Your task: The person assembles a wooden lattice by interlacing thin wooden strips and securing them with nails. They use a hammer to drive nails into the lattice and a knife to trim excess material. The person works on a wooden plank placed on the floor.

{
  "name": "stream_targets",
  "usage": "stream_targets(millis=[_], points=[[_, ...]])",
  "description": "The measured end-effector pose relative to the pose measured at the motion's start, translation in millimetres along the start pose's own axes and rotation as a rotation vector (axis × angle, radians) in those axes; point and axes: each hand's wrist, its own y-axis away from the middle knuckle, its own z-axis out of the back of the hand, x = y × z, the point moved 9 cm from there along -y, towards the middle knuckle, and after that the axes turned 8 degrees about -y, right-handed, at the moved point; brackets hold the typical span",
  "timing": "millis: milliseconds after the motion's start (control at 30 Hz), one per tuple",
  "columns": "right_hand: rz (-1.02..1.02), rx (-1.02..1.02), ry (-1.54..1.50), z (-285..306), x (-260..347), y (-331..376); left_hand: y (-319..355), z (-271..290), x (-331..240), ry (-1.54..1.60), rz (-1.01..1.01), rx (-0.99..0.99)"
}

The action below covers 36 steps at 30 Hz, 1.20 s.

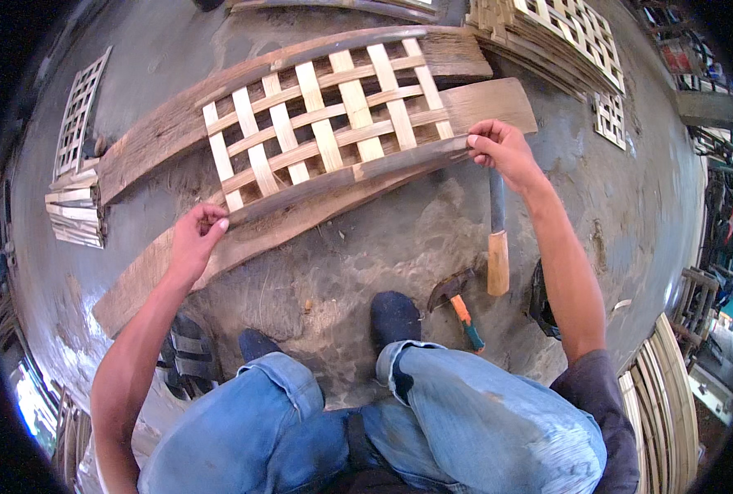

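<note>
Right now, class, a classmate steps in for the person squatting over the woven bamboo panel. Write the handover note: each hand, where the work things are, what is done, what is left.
Left hand: fingers pinch the near-left end of the grey edge strip.
Right hand: pinches the same strip's right end.
Woven bamboo lattice panel: lies flat on rough wooden planks on the concrete floor; the strip runs along its near edge.
Tools: a wooden-handled knife and a hammer lie by the right foot.
Done: the lattice looks fully woven; finished panels are stacked at top right.
Left: the near strip looks not yet fastened; probably fix it down.
</note>
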Motion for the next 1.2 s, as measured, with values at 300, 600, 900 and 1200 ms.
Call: stream_targets(millis=[300,600,900,1200], points=[[-0.092,0.018,0.107,-21,-108,111,53,8,1,-0.728,-0.120,0.375],[0.325,-0.701,0.839,28,-73,195,30,-102,-204,-0.893,-0.983,0.155],[0.329,-0.646,0.669,44,-103,189,-26,-196,-248,-0.768,-0.910,-0.280],[0.416,-0.612,0.569,17,-93,191,-33,-209,-241,-0.852,-0.903,-0.252]])
